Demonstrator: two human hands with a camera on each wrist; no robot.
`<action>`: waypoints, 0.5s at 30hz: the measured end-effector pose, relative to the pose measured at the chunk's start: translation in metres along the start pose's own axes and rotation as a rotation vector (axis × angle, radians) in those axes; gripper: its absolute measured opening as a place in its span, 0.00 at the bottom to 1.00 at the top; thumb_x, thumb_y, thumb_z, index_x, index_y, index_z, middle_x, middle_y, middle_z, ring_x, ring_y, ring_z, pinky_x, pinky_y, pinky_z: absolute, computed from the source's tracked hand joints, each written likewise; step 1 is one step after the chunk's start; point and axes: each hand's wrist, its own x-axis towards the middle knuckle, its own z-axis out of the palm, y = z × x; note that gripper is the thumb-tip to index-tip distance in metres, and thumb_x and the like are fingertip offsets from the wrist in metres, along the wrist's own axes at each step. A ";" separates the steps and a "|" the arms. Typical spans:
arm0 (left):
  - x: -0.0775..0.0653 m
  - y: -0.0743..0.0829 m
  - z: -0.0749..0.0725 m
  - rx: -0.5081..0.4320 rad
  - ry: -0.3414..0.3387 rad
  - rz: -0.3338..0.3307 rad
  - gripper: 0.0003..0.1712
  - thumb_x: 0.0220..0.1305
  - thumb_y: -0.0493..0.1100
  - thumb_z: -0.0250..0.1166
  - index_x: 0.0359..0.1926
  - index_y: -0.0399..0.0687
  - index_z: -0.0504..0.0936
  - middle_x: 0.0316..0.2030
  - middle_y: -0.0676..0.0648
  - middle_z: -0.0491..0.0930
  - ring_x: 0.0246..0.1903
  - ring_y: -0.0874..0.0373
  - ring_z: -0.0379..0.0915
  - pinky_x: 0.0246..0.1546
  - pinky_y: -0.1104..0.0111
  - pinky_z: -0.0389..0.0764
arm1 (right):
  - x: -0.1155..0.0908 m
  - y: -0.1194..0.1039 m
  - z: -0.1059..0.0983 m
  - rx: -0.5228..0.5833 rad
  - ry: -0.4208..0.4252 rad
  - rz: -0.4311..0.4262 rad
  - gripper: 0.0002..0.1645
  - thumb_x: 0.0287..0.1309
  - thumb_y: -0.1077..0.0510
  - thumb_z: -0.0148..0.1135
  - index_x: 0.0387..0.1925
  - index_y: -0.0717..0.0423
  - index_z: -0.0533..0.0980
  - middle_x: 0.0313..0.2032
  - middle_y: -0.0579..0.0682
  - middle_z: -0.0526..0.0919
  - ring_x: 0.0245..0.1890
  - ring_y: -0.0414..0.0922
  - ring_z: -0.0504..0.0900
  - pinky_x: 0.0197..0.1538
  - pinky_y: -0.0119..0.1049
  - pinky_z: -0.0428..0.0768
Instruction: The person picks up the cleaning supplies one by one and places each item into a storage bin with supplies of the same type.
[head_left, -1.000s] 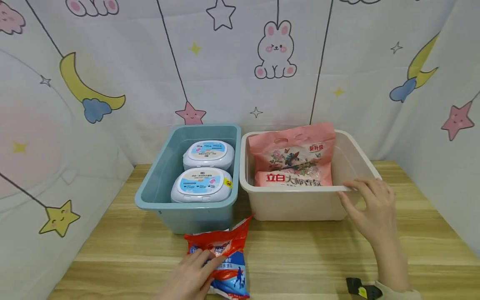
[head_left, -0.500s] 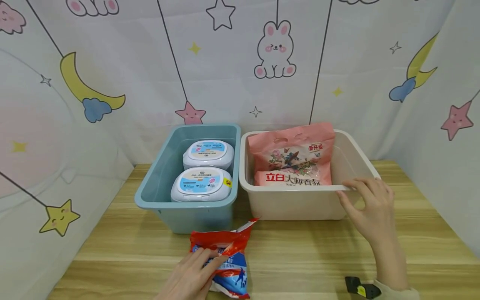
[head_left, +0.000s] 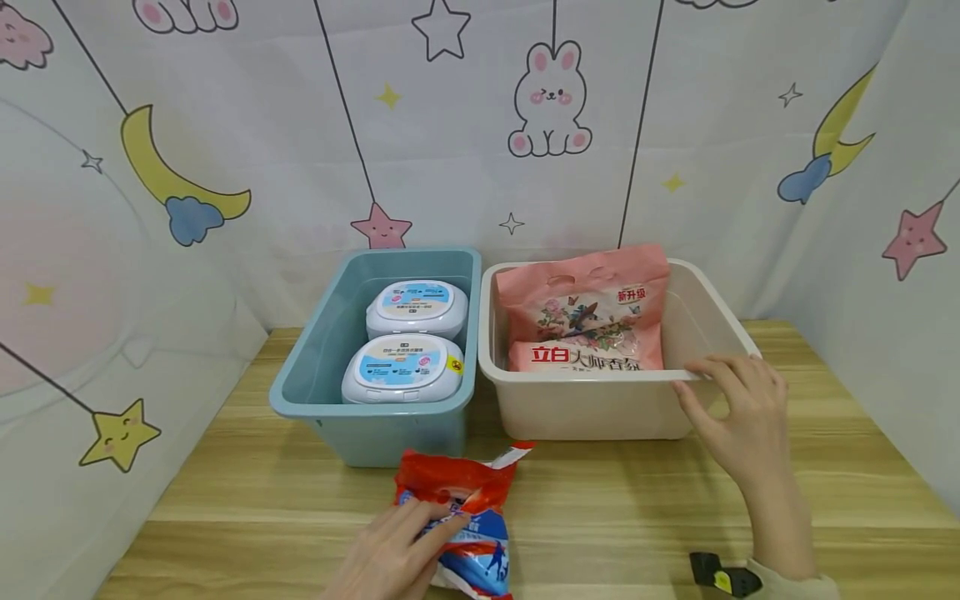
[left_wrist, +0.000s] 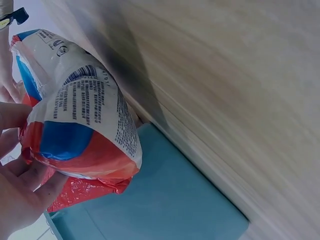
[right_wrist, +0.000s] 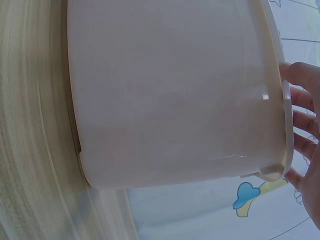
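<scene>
My left hand (head_left: 393, 550) grips a plump red, white and blue plastic bag (head_left: 486, 533) with printed text, in front of the two bins. In the left wrist view, fingers and thumb spread around the bag (left_wrist: 82, 107), with its printed back and barcode facing the camera. A shadow falls on the wood beside it. My right hand (head_left: 746, 412) holds the front rim of the cream bin (head_left: 592, 410) near its right corner, thumb outside and fingers over the edge. Inside that bin leans a pink bag (head_left: 592, 310) with a flower design.
A blue-green bin (head_left: 405, 433) stands left of the cream one, holding two white lidded boxes, a front box (head_left: 402, 367) and a rear box (head_left: 417, 307). Behind the wooden table (head_left: 600, 517) hangs a patterned curtain (head_left: 465, 167). A black strap piece (head_left: 723, 577) sits by the right wrist.
My left hand has shifted slightly right with the red, white and blue bag, which has turned a little. The right hand stays on the cream bin's rim.
</scene>
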 end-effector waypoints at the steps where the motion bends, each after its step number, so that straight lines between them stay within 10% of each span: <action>1: 0.000 0.000 0.000 -0.003 0.010 0.008 0.35 0.52 0.49 0.73 0.62 0.66 0.73 0.50 0.59 0.77 0.47 0.64 0.75 0.40 0.69 0.83 | 0.000 0.000 0.000 0.000 0.001 -0.001 0.36 0.61 0.31 0.51 0.34 0.61 0.82 0.36 0.59 0.81 0.42 0.61 0.73 0.49 0.56 0.60; 15: 0.009 0.011 -0.003 -0.036 0.164 0.091 0.36 0.46 0.44 0.77 0.59 0.64 0.76 0.48 0.58 0.78 0.43 0.67 0.76 0.39 0.72 0.82 | 0.000 0.001 0.002 -0.006 0.012 -0.007 0.36 0.62 0.31 0.52 0.34 0.61 0.82 0.34 0.58 0.81 0.41 0.60 0.73 0.49 0.56 0.60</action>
